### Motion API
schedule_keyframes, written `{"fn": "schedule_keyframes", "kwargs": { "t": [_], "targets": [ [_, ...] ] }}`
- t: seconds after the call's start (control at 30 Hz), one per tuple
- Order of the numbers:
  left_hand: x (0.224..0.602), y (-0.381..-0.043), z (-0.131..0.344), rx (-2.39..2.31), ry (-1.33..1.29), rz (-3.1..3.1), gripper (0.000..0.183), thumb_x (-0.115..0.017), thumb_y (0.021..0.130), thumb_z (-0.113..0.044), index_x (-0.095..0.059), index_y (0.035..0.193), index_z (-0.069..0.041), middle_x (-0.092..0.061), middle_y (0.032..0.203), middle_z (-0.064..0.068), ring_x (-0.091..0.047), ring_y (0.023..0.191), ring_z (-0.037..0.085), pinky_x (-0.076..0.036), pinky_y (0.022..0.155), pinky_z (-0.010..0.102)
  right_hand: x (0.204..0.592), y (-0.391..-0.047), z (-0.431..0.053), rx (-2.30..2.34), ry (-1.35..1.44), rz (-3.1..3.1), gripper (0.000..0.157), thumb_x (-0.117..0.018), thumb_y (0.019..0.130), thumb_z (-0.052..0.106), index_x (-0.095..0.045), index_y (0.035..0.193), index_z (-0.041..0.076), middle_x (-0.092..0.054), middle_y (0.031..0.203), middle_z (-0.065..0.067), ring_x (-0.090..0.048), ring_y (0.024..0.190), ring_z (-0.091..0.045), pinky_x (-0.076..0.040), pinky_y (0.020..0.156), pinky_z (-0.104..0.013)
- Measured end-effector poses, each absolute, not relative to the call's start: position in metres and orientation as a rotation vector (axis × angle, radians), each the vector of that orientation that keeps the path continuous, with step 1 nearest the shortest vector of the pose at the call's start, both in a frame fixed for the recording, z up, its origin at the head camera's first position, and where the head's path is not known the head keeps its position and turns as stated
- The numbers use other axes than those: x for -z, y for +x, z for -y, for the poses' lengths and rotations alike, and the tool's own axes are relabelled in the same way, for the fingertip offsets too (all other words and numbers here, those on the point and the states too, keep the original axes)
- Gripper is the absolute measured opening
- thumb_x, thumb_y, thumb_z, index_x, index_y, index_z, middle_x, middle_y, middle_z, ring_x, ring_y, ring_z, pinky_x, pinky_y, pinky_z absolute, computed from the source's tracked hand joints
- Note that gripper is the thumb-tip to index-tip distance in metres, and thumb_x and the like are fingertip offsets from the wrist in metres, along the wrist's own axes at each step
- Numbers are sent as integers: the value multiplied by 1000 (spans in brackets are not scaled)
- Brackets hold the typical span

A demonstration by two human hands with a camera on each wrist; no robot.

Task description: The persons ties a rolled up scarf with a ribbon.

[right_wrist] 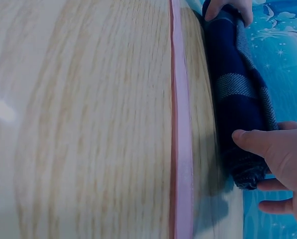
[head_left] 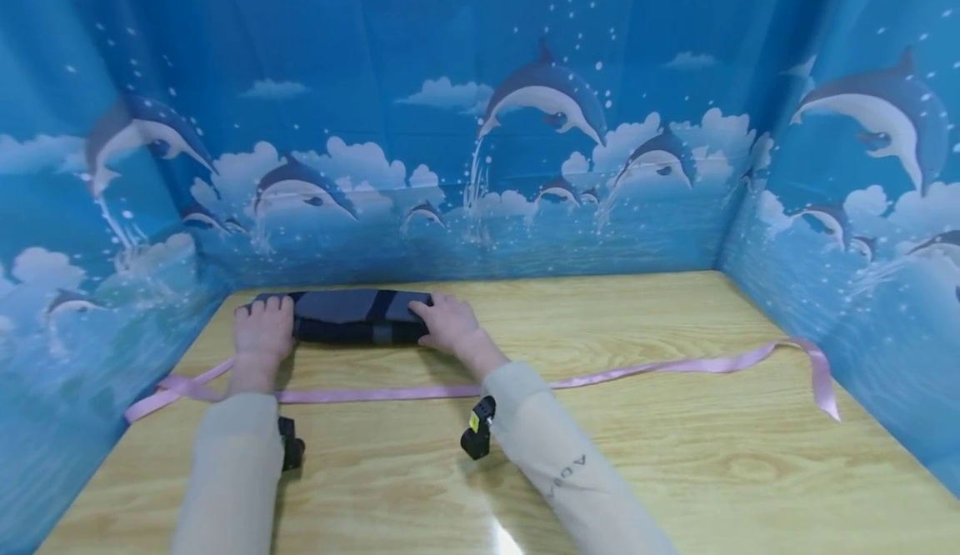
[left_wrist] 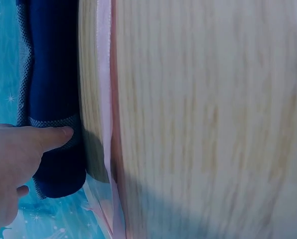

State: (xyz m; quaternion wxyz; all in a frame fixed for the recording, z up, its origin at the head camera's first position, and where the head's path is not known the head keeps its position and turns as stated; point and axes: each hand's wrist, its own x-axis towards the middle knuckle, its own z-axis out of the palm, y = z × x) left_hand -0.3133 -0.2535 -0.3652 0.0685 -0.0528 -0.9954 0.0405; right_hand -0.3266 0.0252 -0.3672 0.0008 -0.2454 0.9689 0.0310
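We find the rolled dark cloth [head_left: 341,307] at eleven o'clock on the desk [head_left: 675,472], left hand [head_left: 264,330] and right hand [head_left: 452,326] gripping its ends, fingers partly curled, pink ribbon [head_left: 375,394] at its six o'clock.

From here, the left hand [head_left: 262,330] covers much of the left end of the cloth roll [head_left: 341,309]; the left arm [head_left: 232,463] hides some ribbon [head_left: 375,394]. I can't read the small lettering [head_left: 566,477] on the right sleeve [head_left: 536,422], cut off below.
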Motion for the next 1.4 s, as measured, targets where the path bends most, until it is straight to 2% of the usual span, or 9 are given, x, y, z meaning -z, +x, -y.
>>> {"fn": "schedule_keyframes", "kwargs": {
  "t": [0.17, 0.33, 0.53, 0.67, 0.9, 1.03, 1.17, 1.4],
  "targets": [
    [365, -314, 254, -130, -166, 3003, 40, -59, 85, -6, -46, 119, 11, -49, 115, 33, -43, 106, 49, -33, 86, 64, 369, -327, -21, -200, -801, -3055, 63, -60, 87, 43, -36, 143, 27, -44, 137, -9, -47, 118, -26, -48, 83, -41],
    [365, -312, 255, -138, -182, 3007, 34, -56, 86, -2, -49, 116, 12, -51, 110, 34, -47, 102, 50, -36, 82, 65, 372, -326, -16, -360, -870, -3091, 56, -62, 86, 42, -46, 137, 24, -53, 128, -3, -53, 111, -19, -51, 78, -34],
    [365, -310, 254, -146, -229, 2976, 24, -53, 84, 1, -54, 105, 12, -55, 97, 32, -52, 93, 49, -39, 76, 64, 375, -324, -15, -515, -1008, -3157, 15, -57, 91, 18, -66, 103, 18, -64, 97, 1, -61, 85, -14, -52, 65, -31],
    [365, -310, 252, -149, -247, 2966, 20, -54, 82, 1, -56, 100, 11, -55, 95, 30, -53, 91, 49, -40, 74, 63, 375, -324, -18, -546, -1059, -3187, 14, -57, 87, 11, -69, 91, 18, -65, 90, 2, -61, 79, -13, -52, 62, -30],
    [360, -313, 252, -149, -269, 2960, 16, -56, 80, 0, -57, 93, 10, -57, 88, 28, -56, 83, 46, -42, 70, 59, 368, -326, -25, -444, -1167, -3175, 11, -56, 86, 10, -66, 88, 16, -65, 85, 1, -61, 74, -13, -49, 58, -30],
    [356, -315, 253, -157, -286, 2940, 16, -60, 77, -2, -58, 87, 9, -58, 83, 26, -58, 78, 43, -44, 67, 57, 365, -329, -30, -395, -1213, -3165, 8, -59, 85, 18, -64, 90, 15, -63, 84, 1, -60, 73, -14, -48, 58, -32],
    [354, -315, 254, -167, -296, 2921, 19, -62, 75, -4, -58, 87, 9, -58, 83, 25, -58, 79, 43, -43, 68, 57, 365, -331, -32, -402, -1240, -3150, 15, -61, 84, 25, -62, 95, 15, -63, 87, 2, -61, 77, -14, -49, 61, -31],
    [353, -312, 256, -176, -325, 2865, 19, -63, 74, -8, -59, 83, 8, -59, 80, 22, -58, 79, 43, -41, 70, 56, 364, -333, -38, -337, -1239, -3190, 19, -60, 85, 26, -61, 100, 14, -65, 91, 1, -62, 82, -15, -50, 65, -31]
  ]
}}
